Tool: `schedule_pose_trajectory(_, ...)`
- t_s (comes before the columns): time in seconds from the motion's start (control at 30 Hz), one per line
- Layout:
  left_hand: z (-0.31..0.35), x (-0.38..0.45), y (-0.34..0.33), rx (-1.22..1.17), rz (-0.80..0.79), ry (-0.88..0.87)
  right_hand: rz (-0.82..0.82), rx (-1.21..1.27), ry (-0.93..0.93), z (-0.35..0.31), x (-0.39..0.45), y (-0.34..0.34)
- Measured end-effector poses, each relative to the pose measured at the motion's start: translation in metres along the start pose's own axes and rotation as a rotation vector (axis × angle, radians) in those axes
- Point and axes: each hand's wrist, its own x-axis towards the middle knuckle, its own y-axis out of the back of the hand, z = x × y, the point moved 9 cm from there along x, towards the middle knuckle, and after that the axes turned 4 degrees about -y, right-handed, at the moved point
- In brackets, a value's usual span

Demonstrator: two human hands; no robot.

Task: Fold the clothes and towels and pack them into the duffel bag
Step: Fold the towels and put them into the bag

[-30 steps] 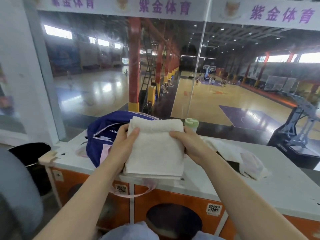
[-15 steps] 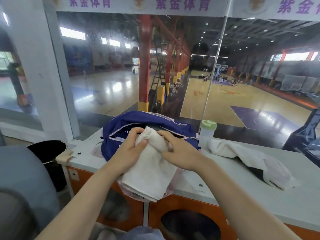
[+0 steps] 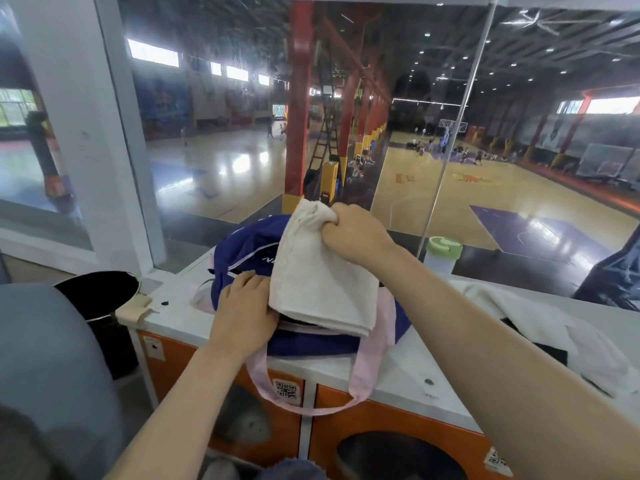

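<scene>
Right hand [image 3: 351, 233]: closed in a fist on the bunched top of the folded white towel [image 3: 320, 282], holding it up over the bag.
Left hand [image 3: 244, 313]: fingers spread flat on the near left edge of the bag's opening; it appears to press the edge down rather than grip it, though whether the fingertips hook the fabric cannot be told.
Towel: hangs from the fist in folded layers, lower edge just over the bag's mouth, partly covering it.
Duffel bag [image 3: 249, 251]: dark blue, lying on the white counter [image 3: 408, 368] close to its front edge; pink strap [image 3: 367, 375] loops down over the orange cabinet front.
Bag contents: hidden by the towel; cannot tell what is packed.
Still to pack: a pile of white cloth [image 3: 540, 327] with something dark beneath it, on the counter to the right, well apart from the bag.
Nearby: a cup with a green lid [image 3: 443, 252] behind the right forearm, by the glass; a black bin [image 3: 100, 299] left of the counter.
Risk, fold: gripped at one bunched end only, the layers may slip apart as the towel goes in, so it lands crumpled.
Risk, opening: if the left hand lifts early, the soft edge may close and the towel catch on it.
Risk, bag: a hard push could slide the bag toward the front edge.
Risk, cup: a wide sweep of the right elbow could tip it.
</scene>
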Motion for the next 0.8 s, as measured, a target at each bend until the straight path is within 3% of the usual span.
schedule_pose_trajectory(0.13,-0.004,-0.005,0.003,-0.103,0.096,0.020,-0.341,0.319,-0.042,-0.018,0.020,-0.057)
schedule_pose_trajectory(0.2,-0.010,-0.010,0.001,-0.172,0.115,0.019,-0.480,0.285,-0.006,-0.024,0.016,-0.090)
schedule_pose_trajectory(0.3,-0.016,-0.012,-0.005,-0.217,0.115,0.029,-0.545,0.132,0.086,-0.028,0.014,-0.124)
schedule_pose_trajectory(0.53,-0.010,-0.015,0.007,-0.231,0.188,0.025,-0.331,-0.254,0.085,-0.032,0.053,-0.137)
schedule_pose_trajectory(0.8,-0.006,-0.019,0.017,-0.267,0.208,-0.041,0.023,-0.128,-0.180,-0.033,0.085,-0.133)
